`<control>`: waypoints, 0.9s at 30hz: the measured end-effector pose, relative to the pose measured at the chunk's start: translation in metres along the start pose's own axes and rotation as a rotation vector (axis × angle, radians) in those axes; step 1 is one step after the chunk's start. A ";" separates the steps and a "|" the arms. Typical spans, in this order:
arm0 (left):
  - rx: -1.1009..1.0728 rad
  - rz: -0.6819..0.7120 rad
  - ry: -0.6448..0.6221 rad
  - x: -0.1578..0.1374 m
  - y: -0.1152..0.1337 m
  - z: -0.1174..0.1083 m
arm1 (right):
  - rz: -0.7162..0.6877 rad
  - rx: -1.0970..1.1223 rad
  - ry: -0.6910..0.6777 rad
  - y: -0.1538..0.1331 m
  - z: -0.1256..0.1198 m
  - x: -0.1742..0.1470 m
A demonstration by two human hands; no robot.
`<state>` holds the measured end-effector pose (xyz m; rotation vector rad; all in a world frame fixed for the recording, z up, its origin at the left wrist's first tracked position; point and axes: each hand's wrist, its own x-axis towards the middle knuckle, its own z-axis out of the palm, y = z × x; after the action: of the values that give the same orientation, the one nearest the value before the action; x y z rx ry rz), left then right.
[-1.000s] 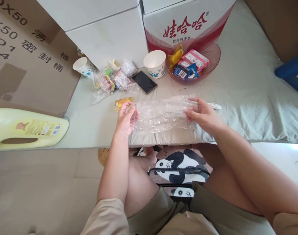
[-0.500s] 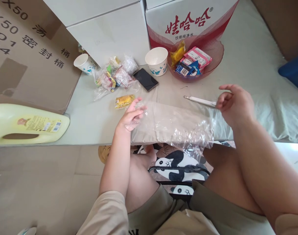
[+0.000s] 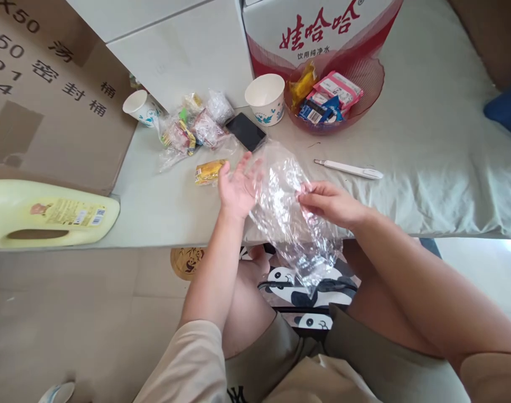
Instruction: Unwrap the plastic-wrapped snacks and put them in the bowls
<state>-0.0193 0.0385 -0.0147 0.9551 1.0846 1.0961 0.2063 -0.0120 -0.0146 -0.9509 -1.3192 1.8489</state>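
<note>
A clear, crinkled plastic bag (image 3: 286,207) hangs between my hands, its lower part drooping past the table edge over my lap. My right hand (image 3: 331,202) is closed in a pinch on the bag's right side. Palm up with fingers spread, my left hand (image 3: 239,187) touches the bag's left edge; whether its fingertips are inside or behind the film I cannot tell. Just left of that hand lies a yellow wrapped snack (image 3: 209,172). A white utility knife (image 3: 348,169) lies on the cloth beyond my right hand.
Further back are a phone (image 3: 245,132), a paper bowl (image 3: 265,99), a paper cup (image 3: 141,107), a pile of plastic-wrapped items (image 3: 196,127) and a pink glass bowl (image 3: 366,106) of packets. A yellow jug (image 3: 12,207) lies left, by a cardboard box (image 3: 70,134).
My right hand has moved left from beside the knife and now pinches the bag. The bag is raised and bunched up. My left hand has turned palm up and shifted slightly right.
</note>
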 end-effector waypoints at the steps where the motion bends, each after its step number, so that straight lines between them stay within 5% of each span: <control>1: -0.013 -0.034 -0.030 0.001 -0.003 0.003 | -0.032 0.024 0.090 0.003 0.001 0.003; 5: -0.001 -0.144 -0.154 0.004 -0.013 0.012 | -0.037 0.018 0.284 0.012 0.000 0.012; 11: 0.026 0.073 -0.028 0.004 -0.009 0.011 | 0.070 -0.065 0.328 0.011 -0.005 0.009; 16: -0.022 -0.189 -0.219 -0.003 -0.014 0.021 | 0.021 -0.123 0.416 0.006 -0.003 0.007; 19: 0.068 -0.264 -0.184 -0.003 -0.017 0.024 | 0.001 -0.167 0.435 0.008 -0.005 0.009; 23: 0.273 -0.099 -0.027 -0.004 -0.017 0.021 | -0.116 -0.248 0.498 0.009 -0.007 0.007; 27: 0.298 0.042 -0.048 -0.020 -0.010 0.011 | -0.242 -0.148 0.441 0.003 -0.003 -0.002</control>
<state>-0.0089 0.0166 -0.0181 1.2378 1.2147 0.9559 0.2095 -0.0126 -0.0179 -1.1412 -1.2410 1.2813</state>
